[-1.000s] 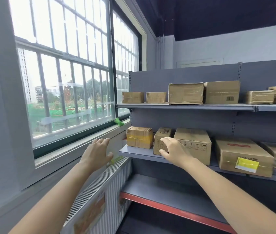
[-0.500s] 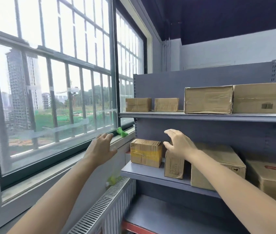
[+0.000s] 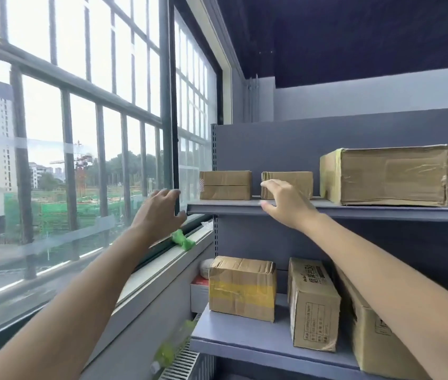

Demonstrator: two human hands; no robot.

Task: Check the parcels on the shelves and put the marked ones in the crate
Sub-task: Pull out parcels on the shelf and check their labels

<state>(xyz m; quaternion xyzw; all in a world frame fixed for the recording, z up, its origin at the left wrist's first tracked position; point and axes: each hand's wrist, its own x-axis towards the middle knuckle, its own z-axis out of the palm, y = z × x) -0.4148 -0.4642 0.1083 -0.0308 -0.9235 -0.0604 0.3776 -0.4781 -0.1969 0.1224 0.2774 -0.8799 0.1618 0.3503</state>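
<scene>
Here both hands are raised toward the upper shelf (image 3: pixel 354 211), fingers spread and holding nothing. The right hand (image 3: pixel 285 205) reaches up in front of the second small parcel (image 3: pixel 292 183), its fingertips level with that parcel's left front corner; whether they touch the cardboard cannot be told. The thumb sits at the shelf's front edge. The left hand (image 3: pixel 159 212) hovers open in front of the window (image 3: pixel 80 133), just left of the shelf's end and of the first small parcel (image 3: pixel 225 185), apart from it. Right of the right hand, on the same shelf, lies a large taped parcel (image 3: pixel 387 175). Below both hands, on the lower shelf (image 3: pixel 244 341), stand a parcel with yellow tape (image 3: pixel 242 287) and, beside it under the right forearm, an upright printed parcel (image 3: pixel 313 305). Under the left wrist, a green scrap (image 3: pixel 183 239) rests on the window sill (image 3: pixel 162 266).
</scene>
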